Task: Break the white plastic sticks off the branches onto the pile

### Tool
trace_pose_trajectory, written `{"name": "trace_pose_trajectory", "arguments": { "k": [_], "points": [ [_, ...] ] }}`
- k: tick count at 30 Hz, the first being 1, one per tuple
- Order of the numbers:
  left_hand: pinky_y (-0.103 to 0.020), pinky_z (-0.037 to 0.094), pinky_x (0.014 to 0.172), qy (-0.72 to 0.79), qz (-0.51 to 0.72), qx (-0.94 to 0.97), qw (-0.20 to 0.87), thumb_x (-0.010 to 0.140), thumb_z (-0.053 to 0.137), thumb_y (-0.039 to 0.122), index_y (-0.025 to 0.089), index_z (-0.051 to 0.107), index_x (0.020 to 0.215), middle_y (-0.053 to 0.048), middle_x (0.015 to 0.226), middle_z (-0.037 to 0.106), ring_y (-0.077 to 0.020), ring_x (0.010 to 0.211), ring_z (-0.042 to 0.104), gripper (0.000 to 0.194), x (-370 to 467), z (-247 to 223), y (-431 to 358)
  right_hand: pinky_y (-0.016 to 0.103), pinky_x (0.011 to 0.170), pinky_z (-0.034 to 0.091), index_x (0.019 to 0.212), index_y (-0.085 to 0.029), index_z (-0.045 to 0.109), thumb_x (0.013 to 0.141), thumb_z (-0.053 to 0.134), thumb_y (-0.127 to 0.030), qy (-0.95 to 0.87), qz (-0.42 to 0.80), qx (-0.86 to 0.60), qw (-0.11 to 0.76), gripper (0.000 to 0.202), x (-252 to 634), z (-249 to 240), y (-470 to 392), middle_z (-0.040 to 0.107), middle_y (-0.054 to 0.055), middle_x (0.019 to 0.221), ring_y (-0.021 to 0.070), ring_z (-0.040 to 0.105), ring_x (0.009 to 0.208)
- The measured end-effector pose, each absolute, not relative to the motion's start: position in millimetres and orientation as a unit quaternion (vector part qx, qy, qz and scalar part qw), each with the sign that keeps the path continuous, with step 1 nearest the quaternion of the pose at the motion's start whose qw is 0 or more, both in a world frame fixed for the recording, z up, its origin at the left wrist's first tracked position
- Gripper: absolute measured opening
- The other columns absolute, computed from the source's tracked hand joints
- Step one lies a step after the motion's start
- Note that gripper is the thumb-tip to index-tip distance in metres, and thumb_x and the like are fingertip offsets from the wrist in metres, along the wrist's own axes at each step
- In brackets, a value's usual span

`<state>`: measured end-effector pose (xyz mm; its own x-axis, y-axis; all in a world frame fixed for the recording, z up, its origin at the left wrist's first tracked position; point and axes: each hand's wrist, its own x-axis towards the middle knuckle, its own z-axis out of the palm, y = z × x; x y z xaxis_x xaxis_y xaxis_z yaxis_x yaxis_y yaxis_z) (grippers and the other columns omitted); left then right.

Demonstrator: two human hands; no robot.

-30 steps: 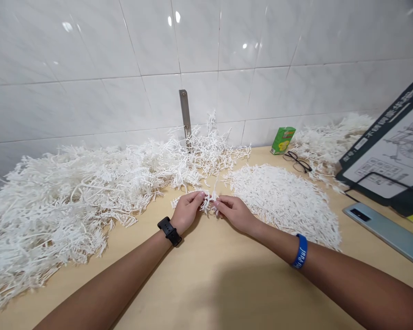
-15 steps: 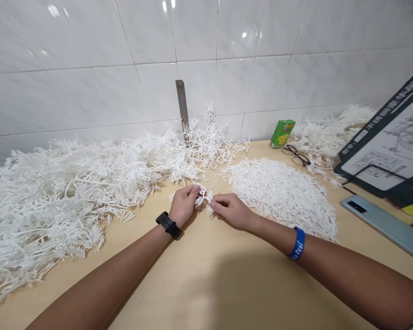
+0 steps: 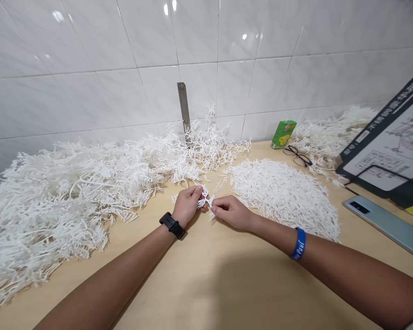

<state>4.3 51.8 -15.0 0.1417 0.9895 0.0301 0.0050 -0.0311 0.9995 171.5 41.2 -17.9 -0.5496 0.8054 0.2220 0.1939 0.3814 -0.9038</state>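
Observation:
Between my two hands is a small branched white plastic piece (image 3: 206, 200). My left hand (image 3: 188, 204) pinches its left side between thumb and fingers. The fingertips of my right hand (image 3: 231, 211) are closed on its right side. Just right of my hands spreads a flat pile of small white pieces (image 3: 282, 192). A large heap of tangled white branched pieces (image 3: 72, 188) covers the left side of the table (image 3: 179, 284) and reaches back to the wall.
A metal strip (image 3: 183, 107) stands against the tiled wall. At the back right are a green box (image 3: 282, 134), black glasses (image 3: 298, 156) and another white heap (image 3: 325, 133). A phone (image 3: 385, 224) lies at the right, near a dark printed carton (image 3: 395, 142).
My hands still hold the branched piece, which shows a little more openly between them. The whole view has shifted slightly.

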Motion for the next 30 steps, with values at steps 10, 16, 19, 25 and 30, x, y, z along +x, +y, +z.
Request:
{"name": "trace_pose_trajectory", "arguments": {
  "k": [10,16,19,25,30],
  "points": [
    [-0.02,0.042,0.048,0.445,0.53,0.465,0.552,0.079,0.063,0.048,0.011,0.059,0.072,-0.003,0.061,0.061,-0.0073,0.048,0.053,0.037,-8,-19,73,0.024,0.055,0.031,0.058,-0.02,0.046,0.083,0.047,-0.022,-0.864,0.395,-0.191,0.249,0.026,158,-19,4,0.042,-0.002,0.057,0.0103,0.036,0.054],
    [-0.02,0.041,0.049,0.444,0.522,0.483,0.545,0.068,0.073,0.049,0.01,0.065,0.079,-0.004,0.072,0.065,-0.0075,0.052,0.054,0.041,-7,-16,66,0.022,0.053,0.028,0.059,-0.017,0.043,0.086,0.049,-0.027,-0.801,0.437,-0.298,0.28,0.03,160,-21,18,0.038,-0.004,0.057,0.0085,0.033,0.055],
    [-0.02,0.04,0.05,0.443,0.515,0.507,0.531,0.07,0.072,0.049,0.011,0.068,0.081,-0.006,0.08,0.067,-0.0071,0.054,0.053,0.04,-8,-16,66,0.022,0.056,0.032,0.066,-0.016,0.051,0.086,0.049,-0.024,-0.806,0.438,-0.281,0.281,0.022,160,-22,18,0.047,-0.003,0.061,0.0092,0.039,0.058],
    [-0.028,0.049,0.07,0.427,0.415,0.63,0.498,0.082,0.061,0.051,0.014,0.075,0.093,-0.01,0.093,0.073,-0.017,0.077,0.064,0.041,-6,-16,60,0.022,0.057,0.034,0.072,-0.016,0.059,0.086,0.049,-0.02,-0.83,0.433,-0.259,0.238,0.018,160,-20,15,0.055,0.0,0.066,0.0101,0.044,0.059],
    [-0.04,0.044,0.097,0.371,0.408,0.642,0.532,0.083,0.06,0.052,0.015,0.069,0.112,-0.016,0.121,0.066,-0.0288,0.115,0.059,0.049,-1,-11,54,0.023,0.059,0.035,0.068,-0.016,0.058,0.088,0.048,-0.02,-0.859,0.389,-0.231,0.239,0.022,161,-21,16,0.053,-0.001,0.063,0.0108,0.046,0.06]
  ]
}}
